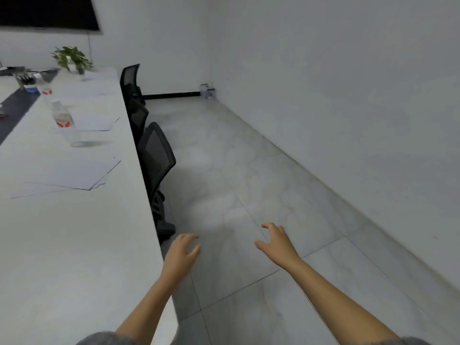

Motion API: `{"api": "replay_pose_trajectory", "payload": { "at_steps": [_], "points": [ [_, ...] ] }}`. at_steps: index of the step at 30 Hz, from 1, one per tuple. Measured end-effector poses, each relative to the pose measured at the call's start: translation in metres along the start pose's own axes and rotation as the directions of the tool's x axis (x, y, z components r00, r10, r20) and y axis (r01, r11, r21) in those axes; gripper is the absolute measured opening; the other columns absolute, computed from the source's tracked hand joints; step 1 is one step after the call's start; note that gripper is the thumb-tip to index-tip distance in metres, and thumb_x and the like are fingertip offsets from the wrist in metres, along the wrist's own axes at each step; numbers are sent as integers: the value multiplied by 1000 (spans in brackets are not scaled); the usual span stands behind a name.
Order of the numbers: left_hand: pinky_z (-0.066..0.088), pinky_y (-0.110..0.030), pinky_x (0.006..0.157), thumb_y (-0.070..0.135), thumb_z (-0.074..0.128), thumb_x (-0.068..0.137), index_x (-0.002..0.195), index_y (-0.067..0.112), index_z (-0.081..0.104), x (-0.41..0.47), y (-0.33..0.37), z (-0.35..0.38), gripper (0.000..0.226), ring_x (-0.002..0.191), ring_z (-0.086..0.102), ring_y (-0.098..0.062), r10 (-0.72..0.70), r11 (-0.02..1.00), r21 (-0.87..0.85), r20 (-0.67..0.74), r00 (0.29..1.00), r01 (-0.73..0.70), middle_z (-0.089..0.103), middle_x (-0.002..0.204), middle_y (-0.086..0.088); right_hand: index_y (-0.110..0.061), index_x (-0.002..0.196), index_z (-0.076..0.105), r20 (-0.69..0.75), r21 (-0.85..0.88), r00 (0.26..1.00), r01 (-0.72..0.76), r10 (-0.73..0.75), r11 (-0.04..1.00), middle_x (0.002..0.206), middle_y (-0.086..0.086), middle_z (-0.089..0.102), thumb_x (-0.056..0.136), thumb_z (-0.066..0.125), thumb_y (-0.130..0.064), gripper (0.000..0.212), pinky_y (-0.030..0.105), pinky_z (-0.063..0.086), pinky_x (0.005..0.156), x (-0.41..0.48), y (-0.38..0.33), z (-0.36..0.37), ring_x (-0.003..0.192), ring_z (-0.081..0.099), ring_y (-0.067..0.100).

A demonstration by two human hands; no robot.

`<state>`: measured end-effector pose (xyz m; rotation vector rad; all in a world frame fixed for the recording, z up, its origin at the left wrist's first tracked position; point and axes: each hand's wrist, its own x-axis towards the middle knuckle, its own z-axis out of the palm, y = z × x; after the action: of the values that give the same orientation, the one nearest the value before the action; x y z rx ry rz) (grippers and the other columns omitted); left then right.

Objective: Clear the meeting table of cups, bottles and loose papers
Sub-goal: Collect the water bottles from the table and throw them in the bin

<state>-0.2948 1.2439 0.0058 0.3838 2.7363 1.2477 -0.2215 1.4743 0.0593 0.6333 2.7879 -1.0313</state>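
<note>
A long white meeting table (74,245) fills the left side. On it a clear plastic bottle with a red label (65,125) stands near a second such bottle (46,92) farther back. A loose stack of white papers (72,175) lies nearer to me, and another sheet (95,122) lies beside the near bottle. My left hand (183,252) hovers just past the table's right edge, fingers spread, holding nothing. Over the floor to the right, my right hand (276,242) is open too and holds nothing.
Two black mesh office chairs (155,155) (129,78) are tucked against the table's right edge. A potted green plant (72,58), a pen holder (25,79) and a dark screen (47,12) sit at the far end. Tiled floor (249,195) runs between table and white wall.
</note>
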Motion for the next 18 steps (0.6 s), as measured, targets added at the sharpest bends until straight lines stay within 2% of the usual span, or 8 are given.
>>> {"api": "replay_pose_trajectory", "payload": {
  "at_steps": [3, 7, 11, 18],
  "points": [
    [37, -23, 91, 16, 55, 92, 123, 9, 56, 23, 23, 19, 32, 118, 50, -20, -24, 999, -28, -33, 999, 23, 53, 125, -5, -17, 137, 35, 35, -3, 998, 53, -53, 999, 139, 11, 35, 87, 57, -30, 56, 34, 38, 104, 42, 6, -20, 126, 42, 26],
    [41, -31, 97, 15, 57, 90, 120, 9, 59, 47, 29, 33, 30, 117, 51, -20, -111, 993, -38, -86, 990, 108, 55, 122, -4, -18, 137, 35, 120, 21, 986, 110, -112, 994, 138, 9, 35, 88, 56, -29, 55, 35, 39, 103, 93, 8, -27, 126, 41, 24],
    [43, -35, 98, 16, 58, 90, 122, 10, 58, 85, 24, 30, 32, 117, 51, -22, -197, 980, -28, -161, 967, 195, 55, 124, -6, -18, 136, 37, 147, 46, 972, 180, -185, 983, 138, 7, 36, 88, 56, -29, 52, 33, 39, 102, 145, 1, -26, 125, 43, 22],
    [40, -31, 93, 15, 56, 91, 127, 10, 54, 192, 15, 24, 36, 117, 50, -22, -264, 964, -62, -348, 900, 259, 55, 127, -8, -19, 137, 37, 188, 10, 907, 382, -377, 924, 141, 2, 36, 88, 57, -30, 54, 29, 36, 102, 266, -47, -27, 131, 36, 18]
  ]
}}
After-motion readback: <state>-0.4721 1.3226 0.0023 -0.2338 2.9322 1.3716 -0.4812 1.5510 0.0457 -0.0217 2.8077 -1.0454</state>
